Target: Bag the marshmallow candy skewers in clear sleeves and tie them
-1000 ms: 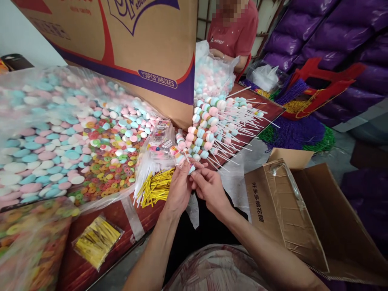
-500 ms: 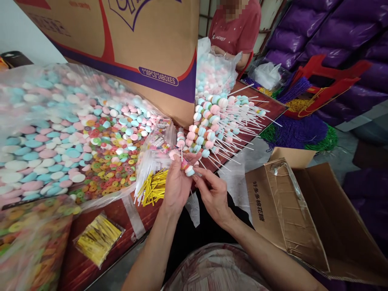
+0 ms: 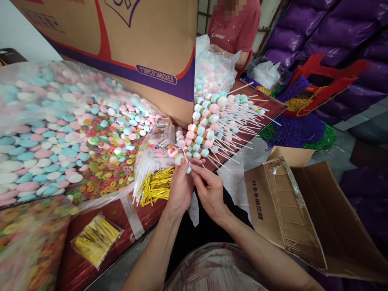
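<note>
A marshmallow skewer [image 3: 173, 152] with pink, white and pale blue pieces shows above my left hand [image 3: 181, 186], which is closed around it. Part of it is hidden by the fingers. My right hand [image 3: 209, 188] meets the left one, its thumb and fingertips pinched at the skewer's near end. A white stick shows between the hands. Just beyond lies a pile of finished marshmallow skewers [image 3: 201, 131], their white sticks pointing right. Left of my hands are gold twist ties [image 3: 156, 186] and a stack of clear printed bags [image 3: 160, 131].
Loose marshmallows [image 3: 39, 153] and gummy rings [image 3: 107, 161] cover the table's left side in clear plastic. A large carton [image 3: 127, 52] stands behind. A pack of gold ties [image 3: 97, 240] lies at the near edge. An open cardboard box [image 3: 281, 202] sits right; a person [image 3: 233, 36] is across the table.
The held skewer has turned, its pieces now showing further up and left of my left hand. My hands have drawn closer together, with the right fingers shifted slightly left and up.
</note>
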A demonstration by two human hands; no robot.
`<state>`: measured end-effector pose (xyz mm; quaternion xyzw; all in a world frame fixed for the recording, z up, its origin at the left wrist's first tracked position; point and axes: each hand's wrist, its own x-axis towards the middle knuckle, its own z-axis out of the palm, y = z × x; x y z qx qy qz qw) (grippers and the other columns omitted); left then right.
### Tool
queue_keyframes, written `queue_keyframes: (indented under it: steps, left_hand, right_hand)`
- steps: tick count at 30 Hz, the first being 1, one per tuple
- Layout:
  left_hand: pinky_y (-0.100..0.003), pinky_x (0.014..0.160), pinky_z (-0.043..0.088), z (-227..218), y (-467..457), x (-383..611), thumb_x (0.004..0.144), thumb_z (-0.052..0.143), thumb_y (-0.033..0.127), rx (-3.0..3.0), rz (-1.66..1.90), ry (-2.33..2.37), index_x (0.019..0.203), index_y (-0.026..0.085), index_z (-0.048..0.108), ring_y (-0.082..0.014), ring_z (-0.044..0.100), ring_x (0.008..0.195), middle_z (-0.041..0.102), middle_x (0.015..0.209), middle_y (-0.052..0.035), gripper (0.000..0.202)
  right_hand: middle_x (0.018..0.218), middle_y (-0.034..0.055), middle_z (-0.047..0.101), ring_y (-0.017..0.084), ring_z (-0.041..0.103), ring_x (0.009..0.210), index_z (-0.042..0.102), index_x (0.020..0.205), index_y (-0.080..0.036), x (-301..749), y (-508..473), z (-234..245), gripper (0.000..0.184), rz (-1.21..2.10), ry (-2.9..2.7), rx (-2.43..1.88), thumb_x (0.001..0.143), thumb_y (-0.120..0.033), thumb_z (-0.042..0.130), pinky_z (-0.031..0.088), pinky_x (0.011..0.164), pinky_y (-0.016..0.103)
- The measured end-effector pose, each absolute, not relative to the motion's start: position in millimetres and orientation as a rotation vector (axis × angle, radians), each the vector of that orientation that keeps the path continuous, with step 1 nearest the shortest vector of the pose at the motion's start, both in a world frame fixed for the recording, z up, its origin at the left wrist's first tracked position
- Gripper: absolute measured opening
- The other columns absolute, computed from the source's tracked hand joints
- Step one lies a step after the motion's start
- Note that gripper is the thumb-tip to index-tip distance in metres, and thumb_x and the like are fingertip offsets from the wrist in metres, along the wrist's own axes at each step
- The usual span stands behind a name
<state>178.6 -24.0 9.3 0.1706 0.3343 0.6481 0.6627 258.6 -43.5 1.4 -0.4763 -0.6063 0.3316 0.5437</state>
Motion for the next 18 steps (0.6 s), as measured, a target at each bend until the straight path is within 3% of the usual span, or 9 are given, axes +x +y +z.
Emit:
queue_keyframes:
  steps: [3, 6, 13, 18]
  left_hand:
    - [-0.034, 0.101, 0.047, 6, -24, 180, 0.084, 0.071, 0.037, 0.307, 1.434, 0.726, 0.098, 0.019, 0.067, -0.0204, 0.064, 0.111, 0.07, 0.103, -0.0053, 0.023]
    - [-0.031, 0.102, 0.046, 6, -27, 182, 0.083, 0.073, 0.034, 0.28, 1.444, 0.761, 0.102, 0.021, 0.066, -0.0171, 0.063, 0.111, 0.069, 0.106, -0.0031, 0.024]
    - [-0.036, 0.095, 0.051, 22, -23, 163, 0.084, 0.069, 0.049, 0.447, 1.297, 0.783, 0.096, 0.015, 0.07, -0.0238, 0.065, 0.11, 0.071, 0.112, -0.0114, 0.036]
    - [-0.036, 0.093, 0.052, 30, -11, 157, 0.081, 0.074, 0.041, 0.378, 1.512, 0.805, 0.095, 0.018, 0.069, -0.023, 0.071, 0.1, 0.075, 0.096, -0.0073, 0.027]
  right_hand:
    - [0.083, 0.0026, 0.073, 0.015, 0.066, 0.073, 0.077, 0.103, -0.021, 251, -40, 5, 0.02, 1.145, -1.044, -1.125, 0.089, -0.026, 0.064, 0.056, 0.07, 0.028]
    - [0.064, -0.002, 0.063, 0.009, 0.05, 0.05, 0.076, 0.094, -0.017, 248, -37, 6, 0.018, 1.312, -0.827, -1.123, 0.083, -0.03, 0.07, 0.045, 0.049, 0.022]
    - [0.062, -0.0036, 0.06, 0.01, 0.056, 0.053, 0.059, 0.073, -0.018, 264, -34, 18, 0.02, 1.215, -0.927, -1.172, 0.078, -0.03, 0.074, 0.048, 0.054, 0.023]
    - [0.058, -0.0048, 0.057, 0.01, 0.054, 0.051, 0.056, 0.073, -0.019, 267, -37, 18, 0.021, 1.224, -1.095, -1.208, 0.081, -0.033, 0.07, 0.046, 0.05, 0.022]
